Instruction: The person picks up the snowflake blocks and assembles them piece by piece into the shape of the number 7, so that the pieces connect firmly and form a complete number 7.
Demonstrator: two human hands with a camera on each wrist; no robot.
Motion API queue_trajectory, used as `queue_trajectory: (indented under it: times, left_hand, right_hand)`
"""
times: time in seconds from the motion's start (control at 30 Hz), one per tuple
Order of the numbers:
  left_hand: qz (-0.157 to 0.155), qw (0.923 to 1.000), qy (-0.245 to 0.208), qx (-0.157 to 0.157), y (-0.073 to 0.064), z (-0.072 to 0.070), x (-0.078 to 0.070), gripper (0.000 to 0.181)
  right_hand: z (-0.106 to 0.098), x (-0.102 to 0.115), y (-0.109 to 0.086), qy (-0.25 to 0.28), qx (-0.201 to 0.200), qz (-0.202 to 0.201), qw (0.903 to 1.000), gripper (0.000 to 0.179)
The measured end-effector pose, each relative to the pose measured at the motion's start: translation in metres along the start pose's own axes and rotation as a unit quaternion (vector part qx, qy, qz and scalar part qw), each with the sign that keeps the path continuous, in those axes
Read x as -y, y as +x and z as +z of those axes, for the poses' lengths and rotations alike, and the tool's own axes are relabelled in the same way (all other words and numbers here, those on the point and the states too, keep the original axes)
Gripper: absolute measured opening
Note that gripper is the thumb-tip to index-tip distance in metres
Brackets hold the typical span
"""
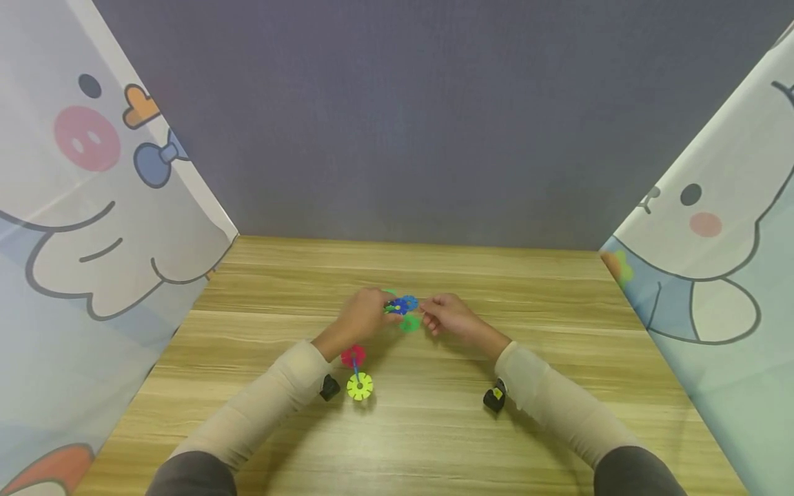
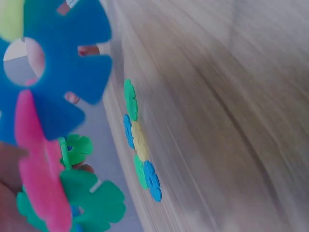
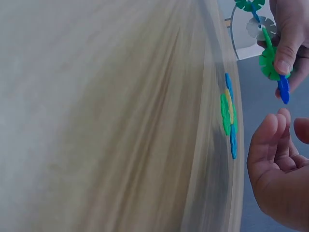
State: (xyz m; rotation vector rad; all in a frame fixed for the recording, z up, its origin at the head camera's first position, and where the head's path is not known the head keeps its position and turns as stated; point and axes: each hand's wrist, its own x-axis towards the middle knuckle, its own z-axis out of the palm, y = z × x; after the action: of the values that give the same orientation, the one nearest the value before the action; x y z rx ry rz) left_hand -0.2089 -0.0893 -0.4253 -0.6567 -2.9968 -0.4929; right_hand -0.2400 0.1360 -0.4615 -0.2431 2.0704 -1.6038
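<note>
My left hand [image 1: 364, 313] grips a chain of slotted plastic flower discs. Thumb and fingers pinch a green disc [image 3: 268, 65] with a dark blue disc [image 3: 284, 89] slotted into its end. Further along the chain come a whitish disc [image 3: 256, 29], a pink disc [image 1: 353, 356] and a yellow disc [image 1: 360, 386] near the left wrist. Facing the dark blue end, my right hand [image 1: 453, 317] has loosely bent fingers, with a gap to the thumb and nothing between them. Below the hands, a flat cluster on the table includes a light blue disc [image 1: 409, 302] and a green disc [image 1: 409, 324].
The cluster also has a yellow disc [image 2: 139, 140] at its middle. A wood-grain table [image 1: 434, 441] spreads under both arms. A grey panel [image 1: 397, 138] stands behind it, with cartoon-printed sheets [image 1: 62, 207] at the sides. Black wrist cameras [image 1: 494, 396] sit under the sleeves.
</note>
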Motion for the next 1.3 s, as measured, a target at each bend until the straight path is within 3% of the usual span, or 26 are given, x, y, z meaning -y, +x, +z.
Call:
queue_trajectory:
  times: [0.17,0.3,0.37,0.47,0.57,0.87,0.93,1.1,1.3]
  left_hand:
    - [-0.01,0.9999,0.004,-0.002,-0.004,-0.002,0.006,0.041]
    - [-0.019,0.9997,0.017,-0.003,-0.006,-0.004,0.008,0.046]
    - [-0.022,0.9996,0.018,0.0,-0.007,-0.004,0.01,0.046]
    - [-0.025,0.9996,0.015,0.004,-0.008,-0.005,0.011,0.044]
    - [-0.028,0.9995,0.016,0.006,-0.009,-0.005,0.011,0.043]
    - [-0.006,0.9998,0.016,-0.006,-0.016,-0.002,0.015,0.043]
    - [0.0,0.9998,0.015,-0.011,-0.016,0.0,0.016,0.043]
    - [-0.008,0.9999,0.011,-0.007,-0.017,0.003,0.017,0.044]
    - [-0.019,0.9996,0.018,0.004,-0.017,0.005,0.016,0.045]
  right_hand:
    - [-0.003,0.001,0.004,-0.067,-0.026,-0.02,0.9972,0.031]
    - [-0.004,0.003,0.005,-0.145,-0.038,-0.048,0.9876,0.026]
    - [-0.003,0.005,0.005,-0.202,-0.039,-0.067,0.9764,0.022]
    - [-0.001,0.006,0.009,-0.289,-0.036,-0.096,0.952,0.016]
    - [0.001,0.005,0.013,-0.343,-0.025,-0.11,0.9325,0.014]
    - [0.01,-0.003,0.02,-0.401,-0.001,-0.128,0.9073,0.032]
    - [0.011,-0.004,0.02,-0.404,0.001,-0.138,0.9045,0.033]
    - [0.013,-0.003,0.018,-0.399,-0.002,-0.126,0.9084,0.035]
    - [0.011,-0.005,0.017,-0.377,-0.01,-0.101,0.9207,0.032]
